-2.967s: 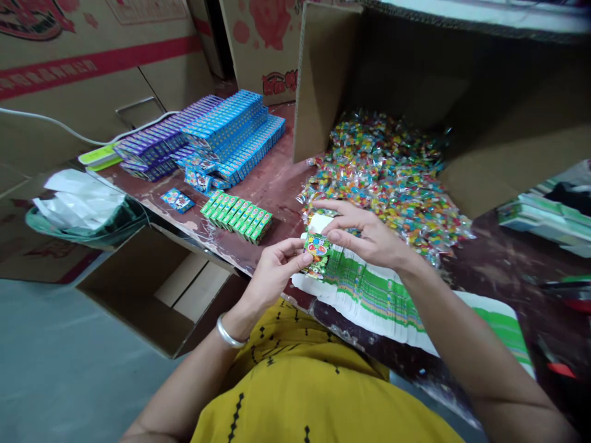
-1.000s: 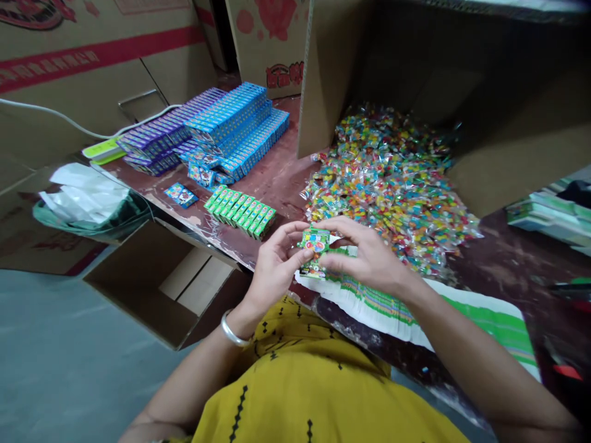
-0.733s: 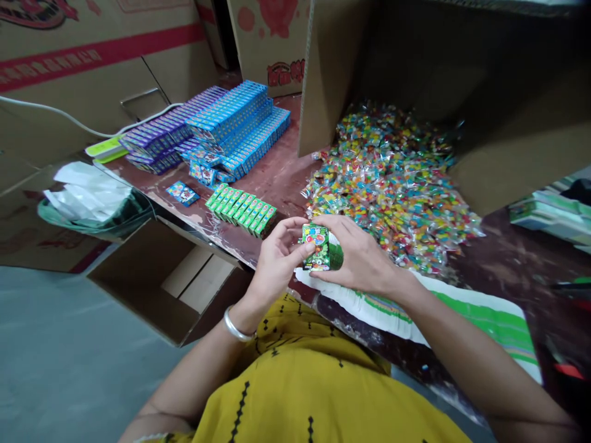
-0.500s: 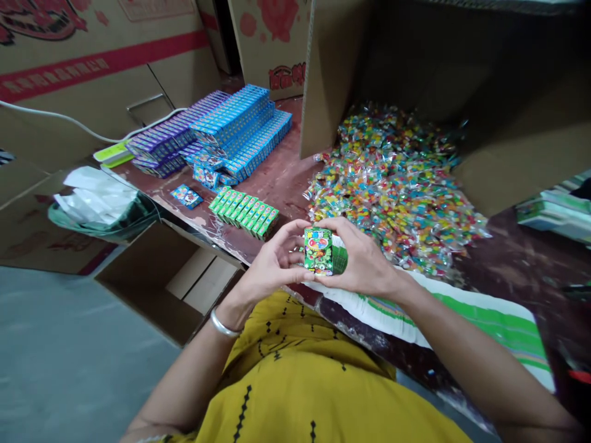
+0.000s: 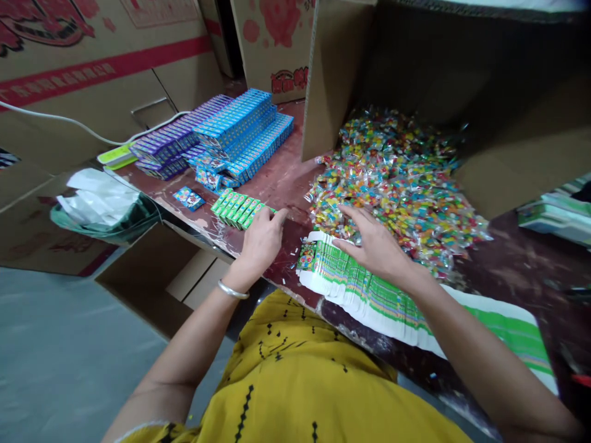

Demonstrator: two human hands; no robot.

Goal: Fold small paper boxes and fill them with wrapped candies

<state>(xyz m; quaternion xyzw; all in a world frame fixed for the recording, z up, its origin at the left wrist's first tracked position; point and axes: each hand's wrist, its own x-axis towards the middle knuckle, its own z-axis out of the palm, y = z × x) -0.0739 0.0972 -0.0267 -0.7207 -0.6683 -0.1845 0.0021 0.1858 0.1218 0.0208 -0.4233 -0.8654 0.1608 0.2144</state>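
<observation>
My left hand (image 5: 262,241) is at the near right end of a row of small green candy boxes (image 5: 231,208). Its fingers are closed round the last box, which they mostly hide. My right hand (image 5: 376,245) holds nothing; its thumb and fingers are apart above the edge of the candy heap. Below it, flat green-and-white cartons (image 5: 355,289) lie overlapped in a long strip along the table's front edge. Small clear packets of coloured candy (image 5: 392,178) are heaped just beyond my right hand.
Blue boxes (image 5: 244,135) and purple boxes (image 5: 170,135) are stacked at the back left, with one loose blue box (image 5: 189,198) in front. A large carton (image 5: 521,154) lies open behind the candy. An open carton (image 5: 138,277) and a bag with white sheets (image 5: 104,203) stand left.
My hands have parted. The left has carried the green box leftward to the row, while the right has let go and moved right, over the candy's edge.
</observation>
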